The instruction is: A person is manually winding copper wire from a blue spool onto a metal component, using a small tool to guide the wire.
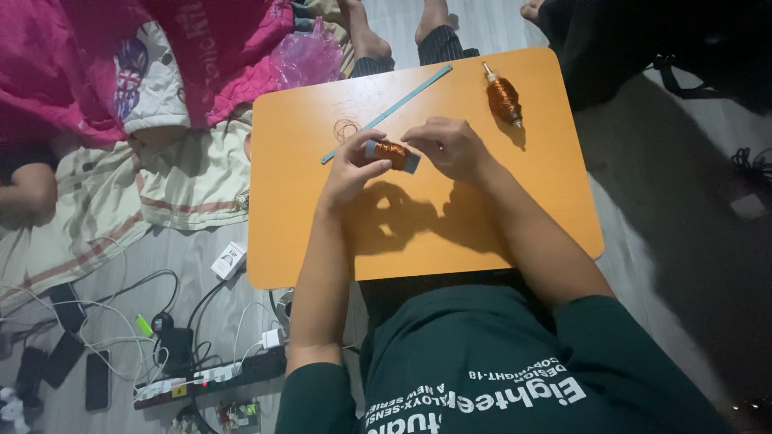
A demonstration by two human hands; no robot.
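Over an orange lap table (450,233), my left hand (347,170) grips a small bobbin wound with copper wire (392,153), its pale blue end cap showing at the right. My right hand (447,147) is pinched at the bobbin's right end, fingers closed at the coil. A larger spool of copper wire (503,97) lies on the table's far right. A light blue ruler (388,113) lies diagonally beyond my hands, with a small loop of loose wire (346,129) beside it.
Another person's feet (366,36) rest past the table's far edge. Pink bedding (145,56) and a striped cloth (177,185) lie to the left. A power strip (209,375), cables and phones (64,354) clutter the floor at lower left.
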